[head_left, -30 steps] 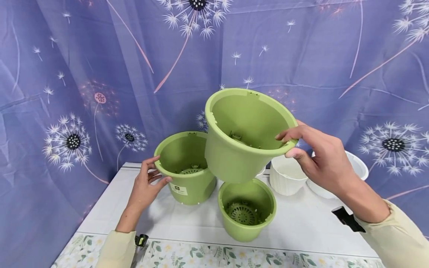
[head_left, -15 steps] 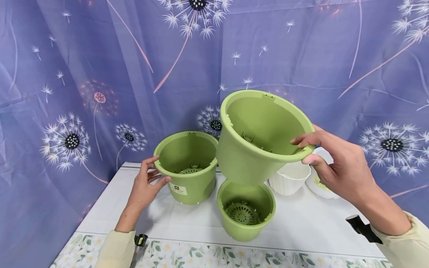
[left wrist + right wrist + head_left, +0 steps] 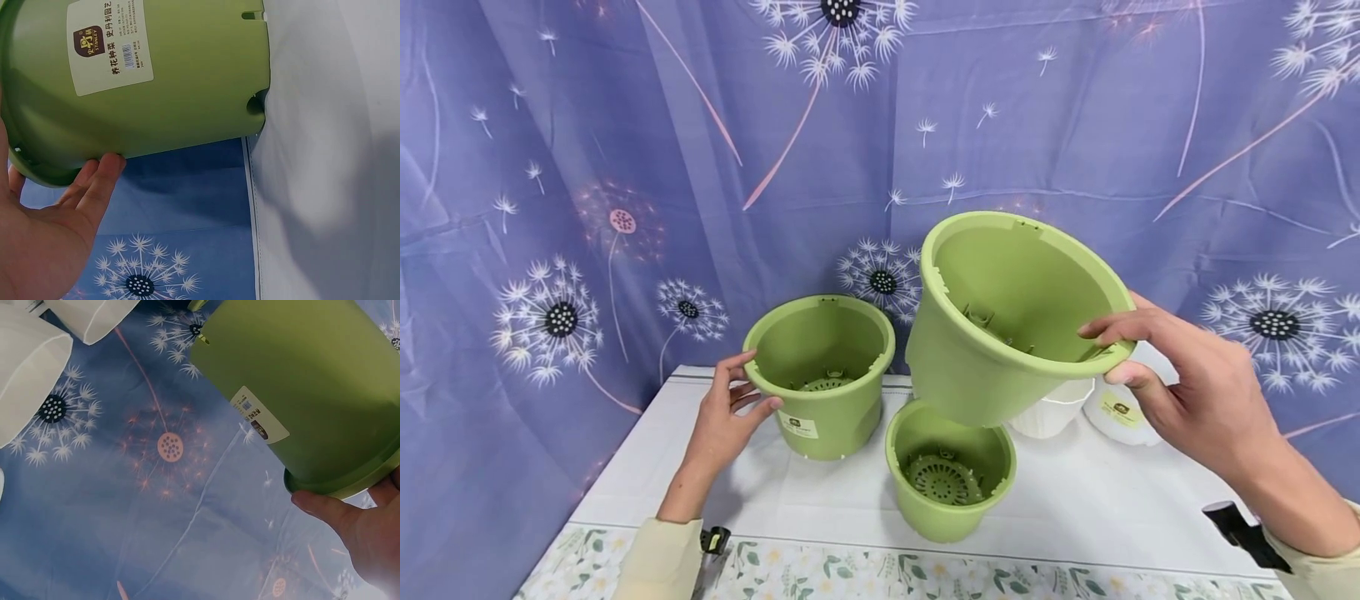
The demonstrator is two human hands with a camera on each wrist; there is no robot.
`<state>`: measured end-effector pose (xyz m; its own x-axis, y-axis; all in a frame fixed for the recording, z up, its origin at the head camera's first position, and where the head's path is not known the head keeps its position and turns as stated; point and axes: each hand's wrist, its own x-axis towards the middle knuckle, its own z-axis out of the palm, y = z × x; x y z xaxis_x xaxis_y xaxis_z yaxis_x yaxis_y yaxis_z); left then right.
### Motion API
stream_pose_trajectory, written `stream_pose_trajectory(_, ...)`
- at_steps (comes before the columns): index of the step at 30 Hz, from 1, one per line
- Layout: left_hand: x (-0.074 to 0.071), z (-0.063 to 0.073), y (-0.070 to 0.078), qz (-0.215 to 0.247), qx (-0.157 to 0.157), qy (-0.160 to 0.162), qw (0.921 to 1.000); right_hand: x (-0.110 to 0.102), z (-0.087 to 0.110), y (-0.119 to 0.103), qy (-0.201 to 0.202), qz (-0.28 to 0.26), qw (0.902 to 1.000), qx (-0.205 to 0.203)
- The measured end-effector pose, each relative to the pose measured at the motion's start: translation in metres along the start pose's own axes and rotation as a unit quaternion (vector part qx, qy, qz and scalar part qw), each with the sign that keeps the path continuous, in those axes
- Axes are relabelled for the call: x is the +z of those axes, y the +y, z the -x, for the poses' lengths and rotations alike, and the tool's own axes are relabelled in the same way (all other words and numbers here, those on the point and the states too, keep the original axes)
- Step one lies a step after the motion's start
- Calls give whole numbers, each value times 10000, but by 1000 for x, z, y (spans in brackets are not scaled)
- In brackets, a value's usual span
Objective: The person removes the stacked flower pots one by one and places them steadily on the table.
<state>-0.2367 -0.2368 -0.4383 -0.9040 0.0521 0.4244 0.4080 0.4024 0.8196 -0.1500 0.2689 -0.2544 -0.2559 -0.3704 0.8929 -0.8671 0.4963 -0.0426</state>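
In the head view my right hand pinches the rim of a large green flowerpot, thumb outside and fingers inside. That pot hangs tilted in the air, its mouth facing me. The right wrist view shows its labelled side and my thumb at the rim. My left hand rests against the outer left side of a second large green flowerpot, fingers and thumb spread under the rim; this pot stands upright. A smaller green flowerpot with a slotted bottom sits in front, partly overlapped by the raised one.
White pots stand behind the raised pot, one carrying a yellowish label. A white cloth with a floral front border covers the table. A blue dandelion curtain hangs at the back and left.
My right hand has carried the tilted green flowerpot to the right and slightly down, uncovering more of the left pot's rim. My left hand has stayed in place.
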Motion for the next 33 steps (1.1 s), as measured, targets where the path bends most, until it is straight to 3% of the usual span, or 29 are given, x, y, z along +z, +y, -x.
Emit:
stream_pose_trajectory(28, 1, 1, 0, -13, -5, 12, 10000, -38, 32, -4, 113, 572, 9981, 199)
stream_pose_trajectory(33, 2, 0, 0, 11, 26, 4, 10000, -44, 35, -3, 82, 398, 9991, 145)
